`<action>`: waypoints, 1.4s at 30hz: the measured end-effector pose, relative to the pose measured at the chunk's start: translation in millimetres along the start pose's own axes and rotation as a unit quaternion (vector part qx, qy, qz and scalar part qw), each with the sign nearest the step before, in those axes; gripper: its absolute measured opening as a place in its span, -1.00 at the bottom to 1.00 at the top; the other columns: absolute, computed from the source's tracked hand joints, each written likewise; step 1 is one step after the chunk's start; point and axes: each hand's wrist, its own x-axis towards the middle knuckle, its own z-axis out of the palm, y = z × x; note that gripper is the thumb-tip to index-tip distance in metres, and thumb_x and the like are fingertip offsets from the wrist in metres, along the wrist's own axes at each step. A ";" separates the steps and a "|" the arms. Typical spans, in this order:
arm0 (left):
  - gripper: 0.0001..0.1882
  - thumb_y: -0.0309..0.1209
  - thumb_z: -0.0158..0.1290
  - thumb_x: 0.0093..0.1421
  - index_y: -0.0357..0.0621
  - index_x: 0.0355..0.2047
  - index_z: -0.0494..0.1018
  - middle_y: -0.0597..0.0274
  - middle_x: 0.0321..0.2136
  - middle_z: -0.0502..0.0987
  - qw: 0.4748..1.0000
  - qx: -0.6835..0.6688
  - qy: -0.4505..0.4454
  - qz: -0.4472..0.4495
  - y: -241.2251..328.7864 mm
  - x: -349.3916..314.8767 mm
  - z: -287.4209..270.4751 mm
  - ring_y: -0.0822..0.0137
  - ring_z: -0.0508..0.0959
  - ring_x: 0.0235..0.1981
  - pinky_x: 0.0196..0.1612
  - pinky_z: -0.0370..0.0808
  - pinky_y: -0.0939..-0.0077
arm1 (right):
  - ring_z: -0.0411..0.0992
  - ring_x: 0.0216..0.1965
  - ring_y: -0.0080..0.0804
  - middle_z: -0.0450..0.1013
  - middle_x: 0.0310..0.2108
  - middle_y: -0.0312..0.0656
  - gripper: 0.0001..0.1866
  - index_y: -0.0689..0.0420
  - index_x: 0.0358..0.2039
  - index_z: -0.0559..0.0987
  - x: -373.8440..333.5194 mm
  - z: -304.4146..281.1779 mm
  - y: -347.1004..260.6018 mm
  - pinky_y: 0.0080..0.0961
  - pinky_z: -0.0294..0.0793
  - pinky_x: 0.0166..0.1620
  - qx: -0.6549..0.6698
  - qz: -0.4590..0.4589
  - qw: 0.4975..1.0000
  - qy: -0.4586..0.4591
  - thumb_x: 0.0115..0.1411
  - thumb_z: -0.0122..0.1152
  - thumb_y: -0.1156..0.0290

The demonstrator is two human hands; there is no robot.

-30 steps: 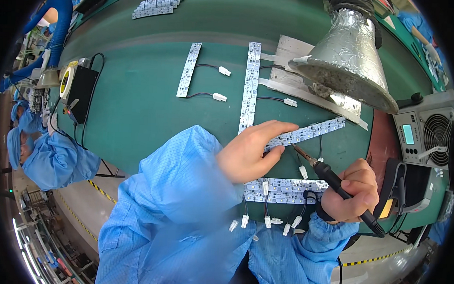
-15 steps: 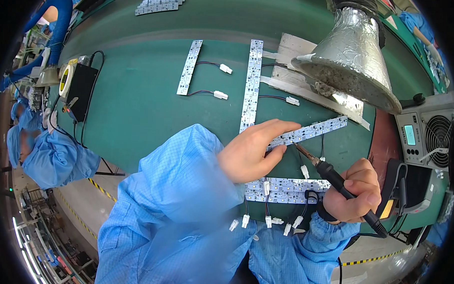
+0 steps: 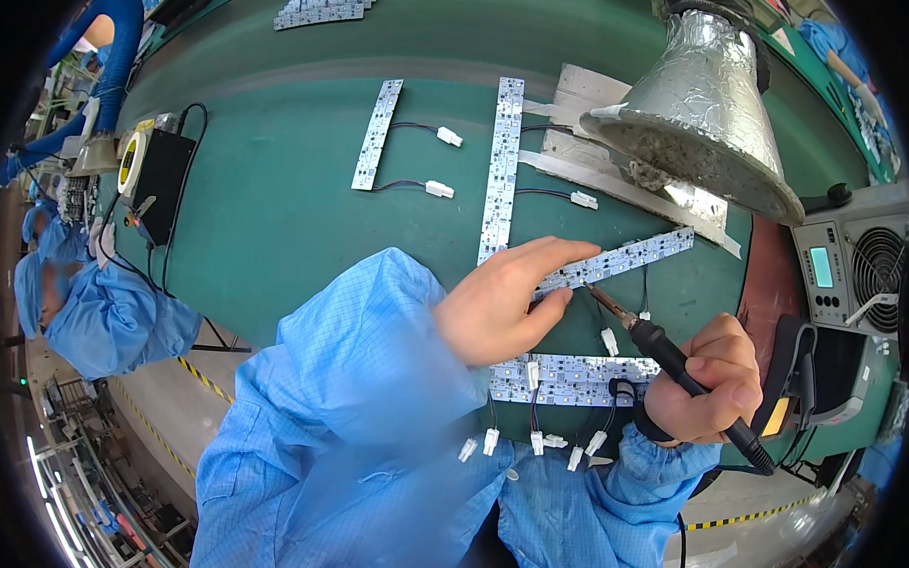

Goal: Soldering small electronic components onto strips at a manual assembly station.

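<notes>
Head view: the person's left hand (image 3: 506,301) grips a slanted circuit strip (image 3: 641,256) between thumb and fingers, over the green mat (image 3: 277,198). Their right hand (image 3: 709,386) clasps a soldering iron (image 3: 669,358), its tip at the strip's near edge. 2 wired strips (image 3: 500,175) lie beyond, left of a foil-covered hood (image 3: 706,103).

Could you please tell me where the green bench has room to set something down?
The widest bare patch of green bench lies between the black box and the short board strip; a smaller one between its lower connector and the left sleeve. Around the right hand, soldering iron and metal hood it is crowded.
</notes>
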 end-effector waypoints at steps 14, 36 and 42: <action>-0.54 -0.61 -0.04 0.10 -0.34 0.06 0.36 -0.12 -0.05 0.48 1.000 -0.004 -0.007 -0.019 5.8 0.6 -0.9 0.01 0.51 -0.01 0.07 0.41 0.33 | -0.02 -0.76 -0.53 0.06 -0.83 -0.25 -0.55 0.16 -0.76 0.18 21.4 -23.5 27.2 -0.51 -0.07 -0.62 0.012 0.021 0.984 0.177 0.28 -0.18 0.30; -0.56 -0.60 -0.04 0.11 -0.34 0.05 0.37 -0.12 -0.16 0.50 1.000 0.012 -0.008 -0.021 7.7 1.6 0.7 0.02 0.54 -0.13 -0.02 0.44 0.34 | 0.00 -0.77 -0.54 0.12 -0.83 -0.23 -0.52 0.22 -0.78 0.23 23.0 -19.7 29.8 -0.53 -0.05 -0.63 0.014 0.040 0.985 0.165 0.30 -0.15 0.34; -0.57 -0.60 -0.03 0.10 -0.34 0.04 0.38 -0.12 -0.17 0.51 1.000 0.021 -0.003 -0.016 6.9 1.4 1.6 0.00 0.54 -0.14 -0.02 0.44 0.33 | 0.01 -0.77 -0.55 0.13 -0.82 -0.23 -0.53 0.23 -0.79 0.23 23.4 -18.8 30.8 -0.52 -0.04 -0.62 0.015 0.036 0.985 0.169 0.29 -0.14 0.37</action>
